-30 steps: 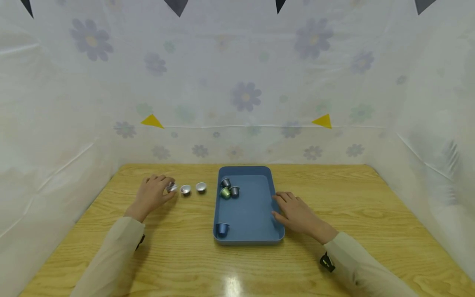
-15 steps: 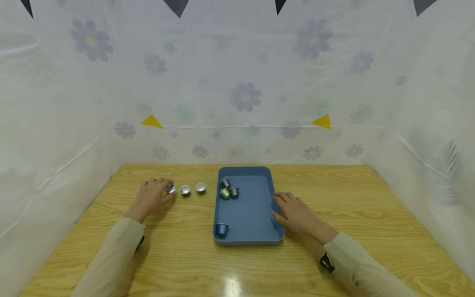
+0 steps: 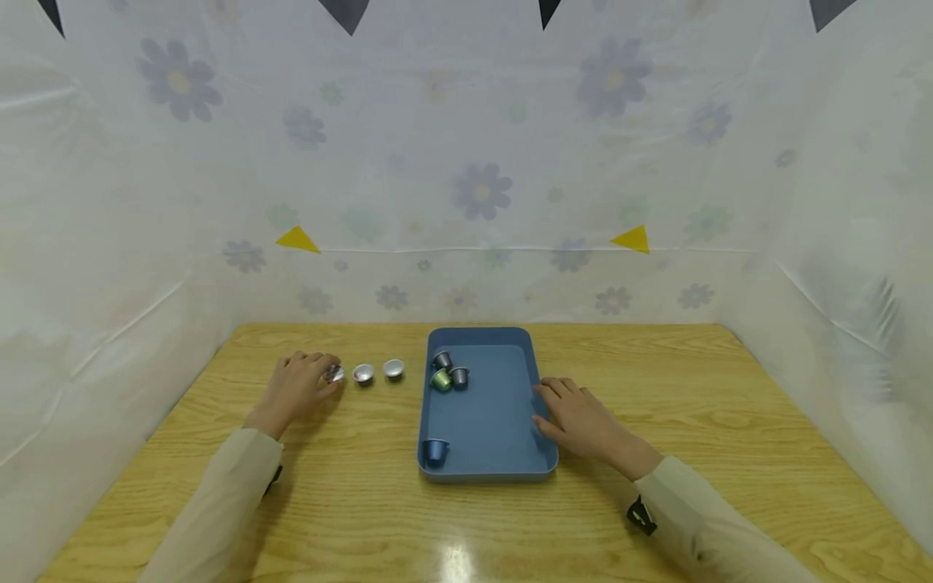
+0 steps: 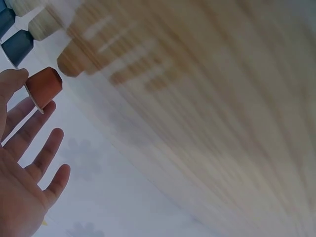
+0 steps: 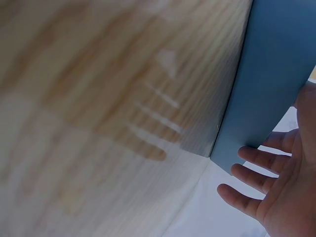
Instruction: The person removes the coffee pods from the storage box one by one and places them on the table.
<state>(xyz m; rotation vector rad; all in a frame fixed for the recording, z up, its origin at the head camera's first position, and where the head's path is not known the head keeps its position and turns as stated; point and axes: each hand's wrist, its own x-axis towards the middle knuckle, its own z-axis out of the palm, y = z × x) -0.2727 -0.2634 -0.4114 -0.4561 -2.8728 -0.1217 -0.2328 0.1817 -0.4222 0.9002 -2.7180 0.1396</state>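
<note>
Between thumb and fingertips my left hand [image 3: 295, 389] pinches an orange coffee capsule [image 4: 45, 88], its silver lid side showing in the head view. In the left wrist view its last two fingers spread away from the capsule. Just to its right stand two more capsules with silver tops up: a dark teal capsule [image 4: 19, 48] and a blue capsule [image 4: 6, 20]. My right hand [image 3: 583, 417] rests at the right side of a blue tray [image 3: 503, 405], its relaxed fingers over the rim. Seen from the right wrist, several fingertips lie beside the tray's outer wall.
Inside the tray, a green capsule [image 3: 441, 380] and two dark capsules cluster at the upper left. A blue capsule [image 3: 436, 452] lies on its side in the near left corner. The glossy wooden table [image 3: 350, 502] ends at a flower-patterned white sheet [image 3: 466, 162].
My left hand and the pinched capsule have shifted slightly toward the person. The right hand, the tray and the other capsules have stayed in place.
</note>
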